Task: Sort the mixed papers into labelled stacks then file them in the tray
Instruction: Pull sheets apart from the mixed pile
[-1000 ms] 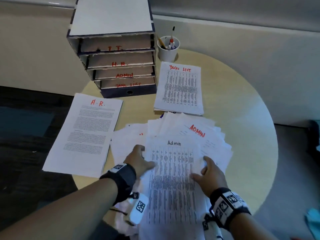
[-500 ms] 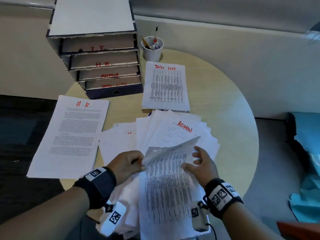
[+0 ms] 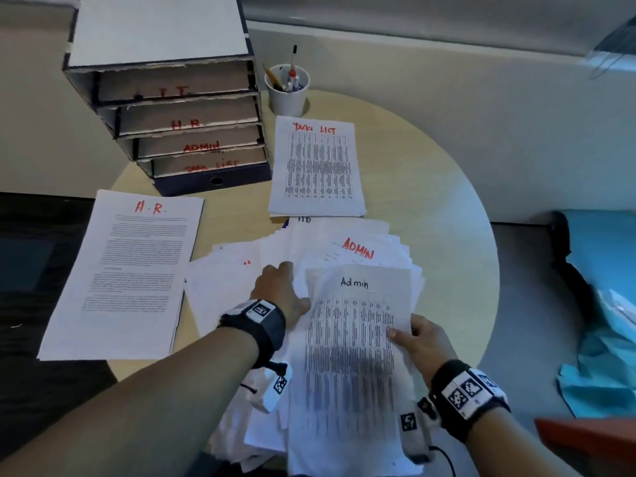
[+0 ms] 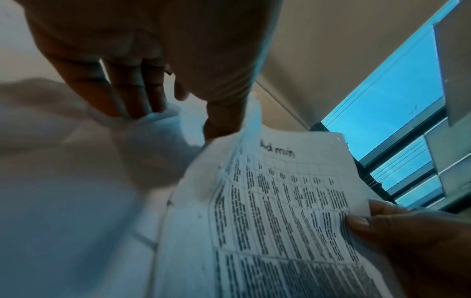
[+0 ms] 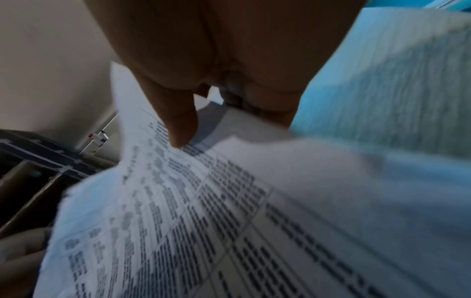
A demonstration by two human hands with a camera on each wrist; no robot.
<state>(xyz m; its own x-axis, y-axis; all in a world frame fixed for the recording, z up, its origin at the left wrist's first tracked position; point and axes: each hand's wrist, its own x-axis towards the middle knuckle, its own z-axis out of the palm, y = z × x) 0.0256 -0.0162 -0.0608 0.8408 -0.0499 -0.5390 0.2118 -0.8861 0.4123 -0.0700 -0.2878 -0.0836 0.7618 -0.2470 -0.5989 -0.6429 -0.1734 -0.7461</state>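
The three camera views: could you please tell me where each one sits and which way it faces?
Head: above the round table, facing down; both forearms, left hand, right hand.
Left wrist: under the left hand, looking along its fingers.
Right wrist: under the right hand, along its thumb.
Shared: the Admin sheet.

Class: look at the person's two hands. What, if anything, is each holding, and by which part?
Right hand pinches the Admin sheet at its right edge. Left hand rests on the mixed papers, gripping nothing visible.
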